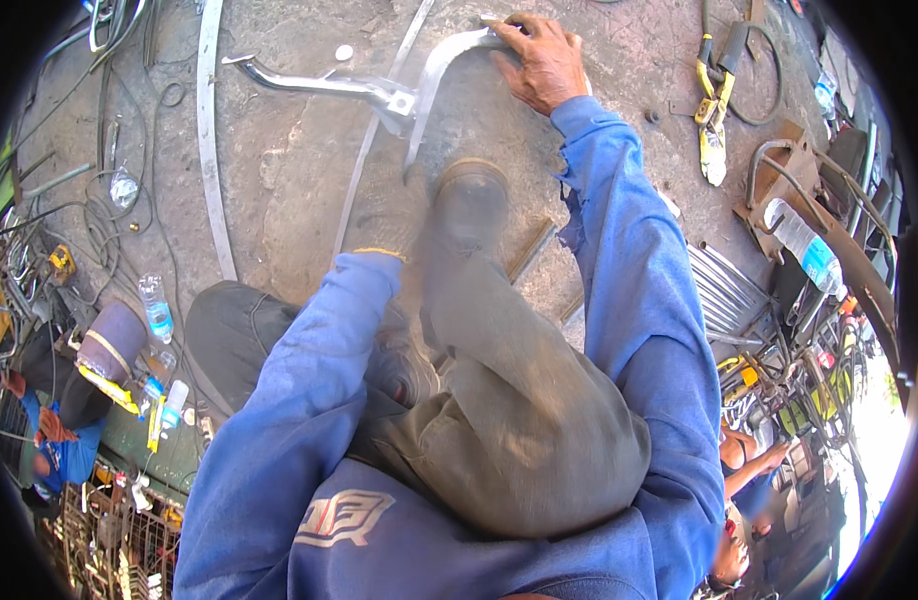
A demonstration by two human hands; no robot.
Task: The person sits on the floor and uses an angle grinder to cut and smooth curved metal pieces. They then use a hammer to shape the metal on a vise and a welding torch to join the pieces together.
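Right hand (541, 62) curls its fingers over the bent strip (441, 75) at twelve o'clock, boot (469, 205) pinning it to the floor, gloved left hand (389, 225) blurred, grip unclear.

Wearer: blue long-sleeve top, both sleeves dusty and faded, white-outlined graphic on the chest near bottom edge. Left hand (389, 215) in a worn grey-tan work glove w/ yellow cuff trim. Right hand (541, 62) bare, no glove; sleeve ends at the wrist, torn patch near the elbow. Olive-grey trousers, dirt-smudged. Dark scuffed shoe (469, 200), rounded toe.
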